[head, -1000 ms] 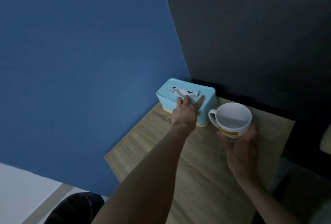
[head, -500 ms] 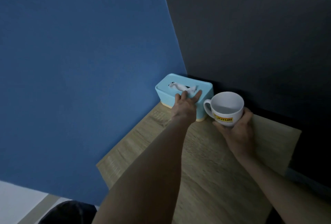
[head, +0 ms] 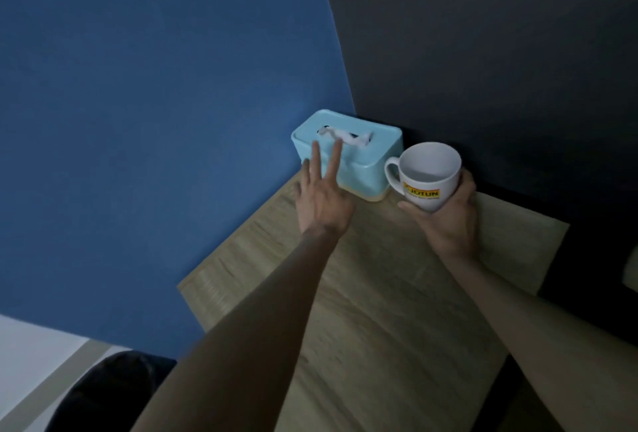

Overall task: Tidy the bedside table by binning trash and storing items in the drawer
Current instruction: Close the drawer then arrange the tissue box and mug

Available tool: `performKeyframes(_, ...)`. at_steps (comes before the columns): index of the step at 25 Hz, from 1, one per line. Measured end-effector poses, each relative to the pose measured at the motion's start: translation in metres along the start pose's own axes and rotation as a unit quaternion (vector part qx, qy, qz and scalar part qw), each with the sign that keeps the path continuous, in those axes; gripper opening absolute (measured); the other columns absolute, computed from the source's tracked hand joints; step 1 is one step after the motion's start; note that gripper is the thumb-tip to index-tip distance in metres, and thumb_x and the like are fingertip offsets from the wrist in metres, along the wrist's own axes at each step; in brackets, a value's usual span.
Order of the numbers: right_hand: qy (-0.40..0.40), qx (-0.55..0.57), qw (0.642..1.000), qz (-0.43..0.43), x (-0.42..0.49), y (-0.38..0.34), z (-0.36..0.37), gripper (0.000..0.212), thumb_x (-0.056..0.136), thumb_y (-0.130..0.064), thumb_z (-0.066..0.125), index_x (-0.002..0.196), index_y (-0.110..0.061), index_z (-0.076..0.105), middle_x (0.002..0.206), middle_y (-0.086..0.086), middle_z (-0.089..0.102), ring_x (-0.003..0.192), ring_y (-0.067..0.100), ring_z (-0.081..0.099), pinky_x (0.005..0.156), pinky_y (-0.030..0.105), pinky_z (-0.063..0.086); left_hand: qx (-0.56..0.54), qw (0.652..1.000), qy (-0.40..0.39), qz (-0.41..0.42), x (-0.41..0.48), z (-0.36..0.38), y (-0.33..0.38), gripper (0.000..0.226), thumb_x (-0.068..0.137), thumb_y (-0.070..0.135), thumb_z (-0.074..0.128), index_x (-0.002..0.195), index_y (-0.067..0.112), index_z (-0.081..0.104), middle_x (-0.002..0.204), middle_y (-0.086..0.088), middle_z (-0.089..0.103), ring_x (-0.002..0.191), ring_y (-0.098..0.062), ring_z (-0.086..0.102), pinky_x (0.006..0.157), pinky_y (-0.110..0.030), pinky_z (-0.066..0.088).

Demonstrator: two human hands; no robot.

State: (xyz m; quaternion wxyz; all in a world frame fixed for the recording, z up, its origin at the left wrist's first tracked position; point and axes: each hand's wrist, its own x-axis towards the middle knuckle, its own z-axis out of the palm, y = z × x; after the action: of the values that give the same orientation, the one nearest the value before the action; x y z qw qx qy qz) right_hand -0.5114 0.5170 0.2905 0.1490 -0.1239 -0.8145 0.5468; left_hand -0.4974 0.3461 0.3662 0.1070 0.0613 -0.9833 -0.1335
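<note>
A white ceramic mug (head: 428, 174) is cupped from below by the right hand (head: 445, 217) over the wooden desk (head: 379, 311), beside the light-blue plastic tissue box (head: 366, 155). The left hand (head: 322, 200) is held empty, fingers (head: 316, 159) spread. The mug is best kept level and set down gently.

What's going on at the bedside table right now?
A person stands over the wooden bedside table. The right hand holds a white mug by its body, next to the light blue tissue box in the corner. The left hand is open, fingers spread in front of the box, gripping nothing. A tissue pokes out of the slot.
</note>
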Motion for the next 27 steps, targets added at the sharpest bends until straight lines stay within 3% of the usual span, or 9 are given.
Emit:
performKeyframes(4,-0.005,-0.027,1.000,0.006,-0.002,0.001,-0.001,0.120,0.045,-0.042,0.086,0.141,-0.015,0.019,0.141,0.013,0.042,0.127,0.030,0.043,0.101,0.047,0.042,-0.076,0.990,-0.080,-0.090,-0.087,0.017,-0.040,0.081,0.089,0.017,0.046,0.151,0.040,-0.001,0.163,0.001,-0.007,0.151,-0.023,-0.002,0.120,-0.048,0.005)
performKeyframes(7,-0.013,-0.026,0.999,-0.013,-0.007,-0.004,-0.004,0.120,0.050,-0.035,0.086,0.143,-0.008,0.016,0.147,0.016,0.033,0.134,0.029,0.033,0.109,0.041,0.033,-0.012,0.989,-0.110,-0.099,-0.128,0.031,-0.069,0.055,0.100,0.045,0.026,0.151,0.041,0.005,0.164,0.002,-0.005,0.151,-0.019,-0.006,0.122,-0.043,0.000)
performKeyframes(11,-0.047,-0.091,0.994,-0.033,-0.034,-0.004,-0.015,0.117,0.059,-0.031,0.082,0.144,-0.001,0.009,0.155,0.018,0.010,0.142,0.027,0.014,0.111,0.028,0.018,-0.006,0.986,-0.138,-0.094,-0.160,0.028,-0.074,0.059,0.093,0.058,0.013,0.150,0.042,0.010,0.163,0.003,-0.008,0.150,-0.021,-0.012,0.122,-0.044,-0.004)
performKeyframes(14,-0.066,-0.180,0.981,-0.036,-0.075,0.001,-0.023,0.110,0.069,-0.043,0.072,0.143,0.005,0.006,0.155,0.024,0.000,0.143,0.033,0.007,0.116,0.040,0.019,-0.017,0.986,-0.141,-0.086,-0.188,0.020,-0.066,0.057,0.097,0.054,0.016,0.152,0.039,0.008,0.163,0.002,-0.008,0.150,-0.022,-0.012,0.123,-0.043,-0.005)
performKeyframes(17,-0.108,-0.314,0.935,-0.123,-0.138,0.000,-0.025,0.091,0.085,-0.048,0.048,0.139,0.013,0.009,0.151,0.033,0.002,0.142,0.041,0.005,0.114,0.051,0.021,-0.014,0.987,-0.136,-0.086,-0.214,0.012,-0.058,0.056,0.101,0.047,0.021,0.153,0.032,0.008,0.163,0.000,-0.005,0.150,-0.021,-0.011,0.123,-0.040,-0.005)
performKeyframes(23,-0.209,-0.397,0.875,-0.181,-0.258,-0.013,-0.023,0.073,0.089,-0.044,0.026,0.141,0.008,0.019,0.151,0.028,0.019,0.142,0.036,0.014,0.116,0.046,0.017,-0.002,0.983,-0.172,-0.064,-0.279,-0.001,-0.048,0.056,0.102,0.040,0.016,0.153,0.023,0.000,0.162,0.001,-0.013,0.146,-0.016,-0.021,0.124,-0.039,-0.004)
performKeyframes(27,-0.217,-0.425,0.858,-0.191,-0.283,-0.013,-0.025,0.070,0.090,-0.042,0.017,0.141,0.006,0.018,0.151,0.026,0.020,0.143,0.034,0.012,0.117,0.045,0.013,0.021,0.982,-0.184,-0.039,-0.301,-0.008,-0.052,0.066,0.092,0.045,-0.001,0.153,0.020,0.000,0.158,0.002,-0.019,0.145,-0.018,-0.022,0.124,-0.039,-0.004)
